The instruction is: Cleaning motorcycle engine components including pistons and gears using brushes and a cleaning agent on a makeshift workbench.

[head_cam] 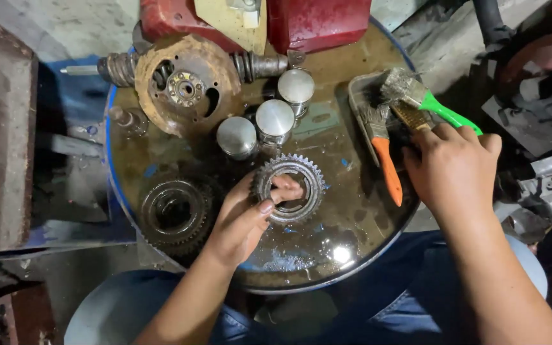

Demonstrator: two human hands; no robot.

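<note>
Two of your left hand [241,220] fingers [287,191] poke through the hole of the gear [289,188], thumb curled on its rim. It lies flat on the drum top [327,223]. Your right hand [452,169] closes on the green brush [426,102], off to the right.

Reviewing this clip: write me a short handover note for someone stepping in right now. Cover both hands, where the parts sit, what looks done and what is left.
Left hand: fingers hooked through the bore of the toothed gear, which lies on the oily drum top.
Right hand: on the green-handled brush at the tray; grip unclear.
Nearby: orange-handled brush on the tray edge, a darker gear to the left, three metal cylinders, rusty round plate.
Done: gear looks wet. Left: judging by the grime, the darker gear likely needs brushing.
</note>
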